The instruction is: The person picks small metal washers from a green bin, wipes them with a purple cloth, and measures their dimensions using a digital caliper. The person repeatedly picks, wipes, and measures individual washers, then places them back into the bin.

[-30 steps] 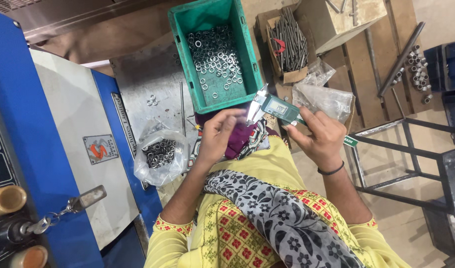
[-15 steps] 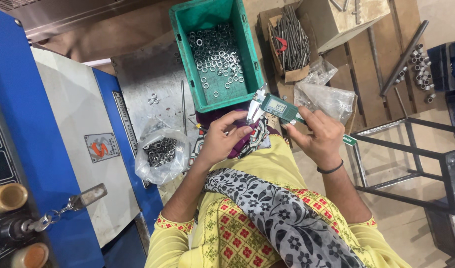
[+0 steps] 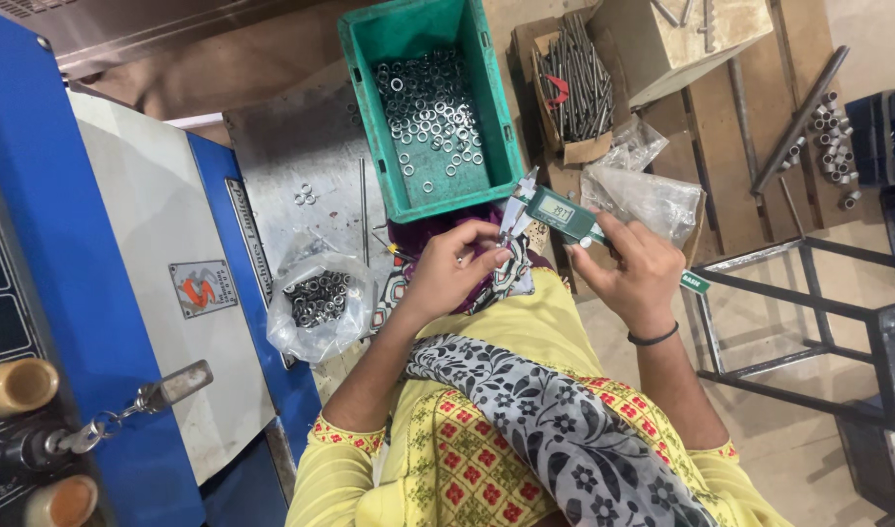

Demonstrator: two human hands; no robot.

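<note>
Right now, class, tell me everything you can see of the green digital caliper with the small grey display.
The green digital caliper has a green plastic-looking body with a small grey display and silvery metal jaws at its upper-left end. It lies tilted, its beam running down-right through the right hand, which grips it. The left hand reaches its fingertips to the jaws; what sits between them is too small to tell. It is held just below the green plastic crate.
</note>
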